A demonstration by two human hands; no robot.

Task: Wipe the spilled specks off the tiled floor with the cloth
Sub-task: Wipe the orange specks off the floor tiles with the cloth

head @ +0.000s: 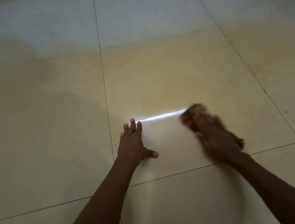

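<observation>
Cloth (196, 110) lay bunched under my right hand (215, 135), motion-blurred, grip unclear. Left hand (132, 143) lay flat, fingers spread, bracing on tiled floor (155, 71). Wiping mid-stroke, I judged. Yellow specks (261, 73) lay well right; next sweep needed reaching there.

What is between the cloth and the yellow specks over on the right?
Nothing visible. The right hand presses the cloth on the floor, and only bare tile and one grout line separate it from the specks. The left hand rests flat on the opposite side.
</observation>
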